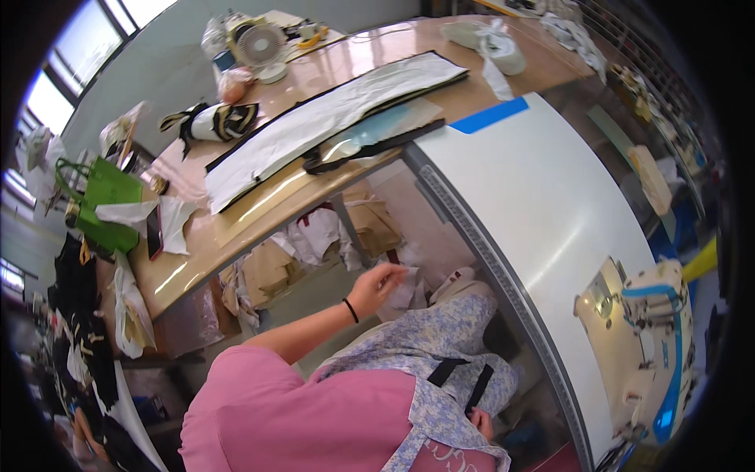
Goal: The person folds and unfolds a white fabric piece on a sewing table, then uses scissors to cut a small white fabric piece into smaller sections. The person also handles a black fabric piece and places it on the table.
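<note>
My left hand [375, 289], with a black band at the wrist, is raised over my lap, its fingers curled together. A pale, thin piece [406, 289] shows right beside its fingertips; I cannot tell if they grip it. Low by my waist, my right hand [480, 423] is partly hidden by the flowered apron [448, 330], its visible fingers bent. One black strip [480, 387] on the apron reaches down to those fingers, and a second black strip [447, 371] lies to its left. Whether the right hand holds the strip is unclear.
A white sewing machine [657, 346] stands on the white tabletop [543, 181] at right. Ahead, the wooden table [275, 193] carries long white-and-black fabric [330, 110], a fan [261, 46] and a white roll [503, 57]. A green bag [110, 200] is at left; brown paper [267, 271] lies below.
</note>
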Motion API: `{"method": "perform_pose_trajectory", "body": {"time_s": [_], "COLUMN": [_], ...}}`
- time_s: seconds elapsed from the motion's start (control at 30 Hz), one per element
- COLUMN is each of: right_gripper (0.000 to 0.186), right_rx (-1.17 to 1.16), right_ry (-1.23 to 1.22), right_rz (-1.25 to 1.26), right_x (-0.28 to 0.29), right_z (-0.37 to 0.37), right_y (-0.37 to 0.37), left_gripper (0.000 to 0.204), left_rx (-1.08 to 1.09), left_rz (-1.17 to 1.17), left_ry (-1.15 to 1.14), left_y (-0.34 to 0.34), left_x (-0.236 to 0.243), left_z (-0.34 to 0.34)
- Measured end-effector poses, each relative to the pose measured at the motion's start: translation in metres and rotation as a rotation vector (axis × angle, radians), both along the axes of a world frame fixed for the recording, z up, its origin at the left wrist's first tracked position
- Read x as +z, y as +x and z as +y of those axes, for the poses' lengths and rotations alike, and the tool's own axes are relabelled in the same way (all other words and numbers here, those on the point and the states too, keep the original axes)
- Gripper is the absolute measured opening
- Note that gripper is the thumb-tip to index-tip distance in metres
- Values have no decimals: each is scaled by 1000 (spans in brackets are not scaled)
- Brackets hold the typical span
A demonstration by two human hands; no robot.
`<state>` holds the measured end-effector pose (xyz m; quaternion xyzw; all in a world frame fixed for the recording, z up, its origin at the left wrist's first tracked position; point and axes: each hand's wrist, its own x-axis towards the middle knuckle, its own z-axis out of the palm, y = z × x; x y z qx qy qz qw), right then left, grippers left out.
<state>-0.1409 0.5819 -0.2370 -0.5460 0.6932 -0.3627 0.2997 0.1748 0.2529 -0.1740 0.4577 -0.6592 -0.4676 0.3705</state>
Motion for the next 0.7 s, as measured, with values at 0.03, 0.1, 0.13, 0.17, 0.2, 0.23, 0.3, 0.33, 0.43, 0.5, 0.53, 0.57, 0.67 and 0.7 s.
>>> {"method": "perform_pose_trajectory", "body": {"time_s": [0.03, 0.1, 0.13, 0.17, 0.2, 0.23, 0.3, 0.33, 0.43, 0.5, 0.53, 0.57, 0.67, 0.7], "right_gripper": [23, 24, 24, 24, 23, 23, 23, 22, 21, 21, 21, 21, 22, 21], "right_rx": [36, 116, 115, 112, 112, 133, 166, 225, 294, 200, 155, 141, 111, 105], "right_ry": [11, 201, 205, 212, 219, 230, 243, 213, 128, 186, 218, 228, 244, 245], "right_rz": [14, -129, -139, -150, -162, -152, -127, -128, -110, -117, -122, -112, -84, -76], "right_x": [-10, -25, -29, -32, -33, -29, -20, -26, -42, -43, -41, -39, -28, -26], "right_z": [-12, -29, -32, -34, -39, -45, -59, -64, -71, -74, -78, -81, -96, -101], "right_y": [3, -2, -4, -6, -7, -5, -1, -3, -6, 0, 5, 8, 15, 17], "left_gripper": [20, 23, 22, 24, 24, 25, 28, 33, 57, 70, 72, 74, 71, 71], "left_rx": [24, 89, 121, 155, 216, 244, 314, 306, 333, 364, 344, 325, 283, 264], "left_rz": [-44, -147, -184, -256, -317, -398, -577, -644, -955, -1190, -1204, -1218, -1252, -1271], "left_ry": [-98, -402, -498, -667, -635, -780, -801, -743, -703, -575, -550, -525, -536, -548], "left_y": [8, 28, 40, 50, 64, 79, 99, 108, 128, 134, 137, 141, 147, 150], "left_x": [21, 59, 72, 93, 102, 113, 128, 130, 115, 108, 106, 104, 102, 100], "left_z": [-11, -41, -60, -79, -97, -119, -150, -165, -202, -215, -220, -224, -231, -234]}}
